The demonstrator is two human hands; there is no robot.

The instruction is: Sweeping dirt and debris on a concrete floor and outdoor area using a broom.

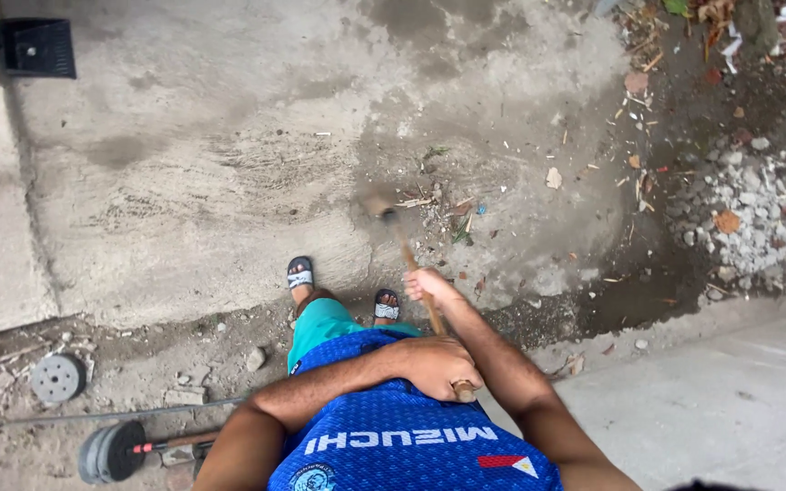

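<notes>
I look down at my own body in a blue shirt and teal shorts, with my feet in sandals [300, 272] on a concrete floor [211, 155]. Both hands grip a long wooden handle [414, 264]. My right hand [428, 284] holds it farther down the shaft. My left hand [438, 365] is closed round the handle's near end by my waist. The tool's head [379, 207] is blurred and sits at the concrete just ahead of my feet, beside a small heap of twigs and debris [448, 214].
A gravel pile [757, 200] and dead leaves lie at the right. A dark drain cover [38, 47] is at the top left. A barbell with dark plates [111, 450] and a loose round plate [56, 377] rest on dirt at the lower left. A pale slab [730, 400] is at lower right.
</notes>
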